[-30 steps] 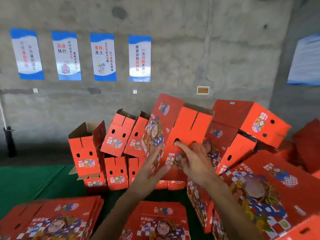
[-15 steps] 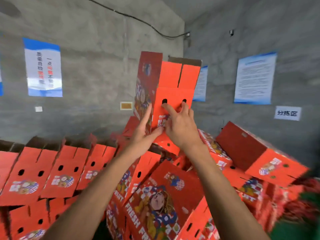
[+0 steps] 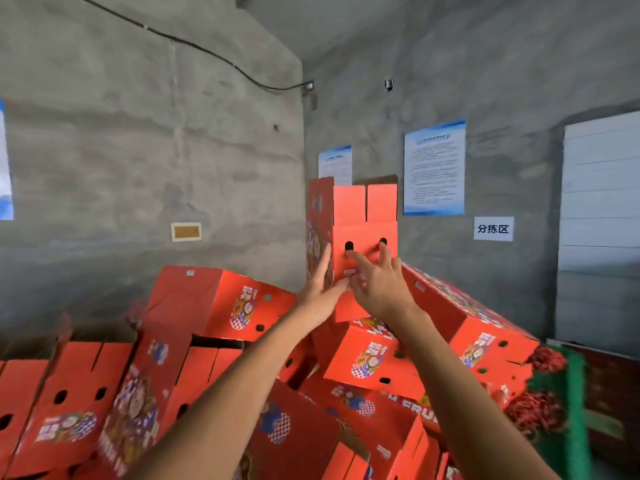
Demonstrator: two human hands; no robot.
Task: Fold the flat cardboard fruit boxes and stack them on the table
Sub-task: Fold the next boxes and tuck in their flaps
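both hands had carried the folded box [image 3: 363, 233] up onto the far pile (half a second on); left hand [image 3: 320, 289] and right hand [image 3: 375, 285] pressed it with straight, spread fingers, nearly placed.

Folded fruit boxes [image 3: 214, 303]: orange-red, blue-white checkered cartoon print. Walls [image 3: 138, 168]: grey concrete. Notices [image 3: 434, 168], right of centre: white, blue-bordered.

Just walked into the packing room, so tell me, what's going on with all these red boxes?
A person is setting a folded red fruit box upright on top of a heap of folded boxes in the corner. The left hand lies flat with straight fingers against the box's left side, and the right hand touches its front just under the two holes. The top flaps stand open. More folded boxes fill the foreground.
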